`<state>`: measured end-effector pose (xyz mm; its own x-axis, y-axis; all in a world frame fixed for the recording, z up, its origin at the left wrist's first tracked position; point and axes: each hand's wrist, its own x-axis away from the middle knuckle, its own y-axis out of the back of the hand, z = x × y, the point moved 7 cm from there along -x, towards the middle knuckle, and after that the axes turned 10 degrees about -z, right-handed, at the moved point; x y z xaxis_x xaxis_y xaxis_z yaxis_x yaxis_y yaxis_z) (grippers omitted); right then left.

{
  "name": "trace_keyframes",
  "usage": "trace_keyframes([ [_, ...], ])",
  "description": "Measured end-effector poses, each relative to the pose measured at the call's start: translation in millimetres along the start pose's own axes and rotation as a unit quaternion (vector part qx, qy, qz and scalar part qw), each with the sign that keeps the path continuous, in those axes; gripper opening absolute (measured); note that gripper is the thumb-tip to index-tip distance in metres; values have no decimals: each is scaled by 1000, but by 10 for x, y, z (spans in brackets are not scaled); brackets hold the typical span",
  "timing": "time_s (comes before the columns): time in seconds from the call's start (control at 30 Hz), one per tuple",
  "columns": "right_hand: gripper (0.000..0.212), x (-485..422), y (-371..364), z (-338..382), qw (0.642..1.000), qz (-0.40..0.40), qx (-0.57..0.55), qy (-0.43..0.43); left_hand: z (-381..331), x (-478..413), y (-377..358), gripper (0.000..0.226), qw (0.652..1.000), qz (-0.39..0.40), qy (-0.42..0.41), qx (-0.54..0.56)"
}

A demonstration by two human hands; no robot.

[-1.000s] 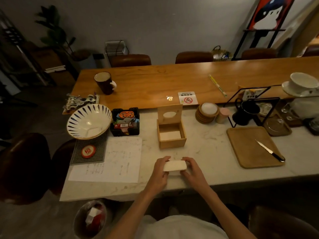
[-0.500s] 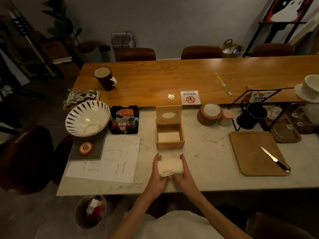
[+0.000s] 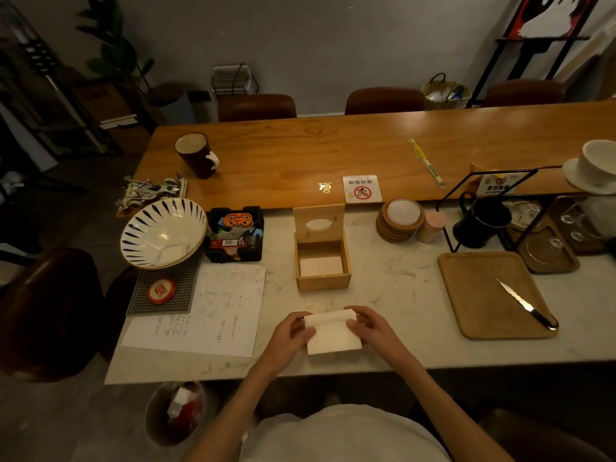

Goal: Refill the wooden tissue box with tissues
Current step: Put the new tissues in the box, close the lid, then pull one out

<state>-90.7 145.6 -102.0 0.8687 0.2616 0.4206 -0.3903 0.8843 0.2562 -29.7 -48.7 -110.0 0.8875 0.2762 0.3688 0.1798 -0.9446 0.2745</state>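
Marble counter bearing open wooden tissue box; near its front edge, left hand and right hand grip a tissue stack from either side.

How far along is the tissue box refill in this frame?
Done: the wooden tissue box stands open, lid tipped up, with something pale lying low inside. In hand: the left hand and right hand hold a tissue stack over the marble counter. Left: put the stack in and close the lid.
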Motion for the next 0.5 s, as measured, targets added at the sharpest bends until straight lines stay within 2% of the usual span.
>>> trace_keyframes([
  [0.07, 27, 15, -12, -2, 998, 28, -20, -58, 24, -4, -7, 32, 999, 10, 34, 6],
  [0.13, 31, 7, -5, -29, 997, 42, 12, -59, -3, 10, -22, 28, 999, 11, 30, -9],
  [0.2, 41, 18, -14, -9, 995, 67, 70, -24, -55, 26, -52, 26, 1000, 13, -7, -25],
  [0.27, 59, 33, -49, 90, 979, 88, 178, 50, -118, 68, -98, 28, 998, 20, -37, -38],
  [0.33, 66, 63, -138, 274, 921, 74, 340, 174, -165, 120, -166, 29, 997, 31, -48, -47],
  [0.4, 58, 97, -252, 444, 849, 45, 443, 285, -228, 164, -224, 29, 995, 41, -68, -57],
  [0.43, 54, 100, -286, 485, 827, 38, 467, 310, -252, 174, -237, 30, 994, 43, -78, -60],
  [0.5, 48, 69, -297, 506, 817, 41, 487, 306, -279, 174, -235, 30, 994, 42, -85, -57],
])
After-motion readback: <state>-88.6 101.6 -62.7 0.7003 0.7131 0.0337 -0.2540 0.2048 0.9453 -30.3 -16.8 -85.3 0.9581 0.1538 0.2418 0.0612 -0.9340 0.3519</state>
